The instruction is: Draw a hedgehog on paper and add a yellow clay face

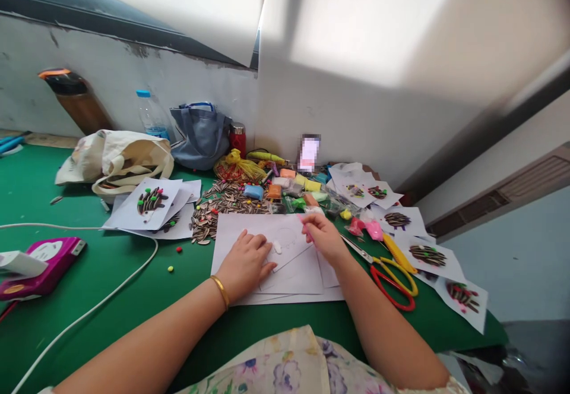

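A white sheet of paper (262, 227) lies on the table in front of me, over other sheets. Faint pencil lines show on it, with a small white lump (277, 246) that looks like modelling clay. My left hand (247, 260) rests flat on the sheet's left part, its fingers spread a little. Above the right part of the sheet, my right hand (323, 236) is closed in a pinch on a small pink thing (304, 223), mostly hidden by the fingers; its kind is unclear. Just beyond the paper is a heap of striped sunflower seeds (231, 198).
Packets of coloured clay (274, 191) lie behind the paper. Scissors (387, 269) are close to my right forearm. Sheets with seed pictures (427, 255) lie at the right, more (151, 204) at the left. A white cable (120, 290) crosses the green table (187, 305). Bags (202, 135) stand behind.
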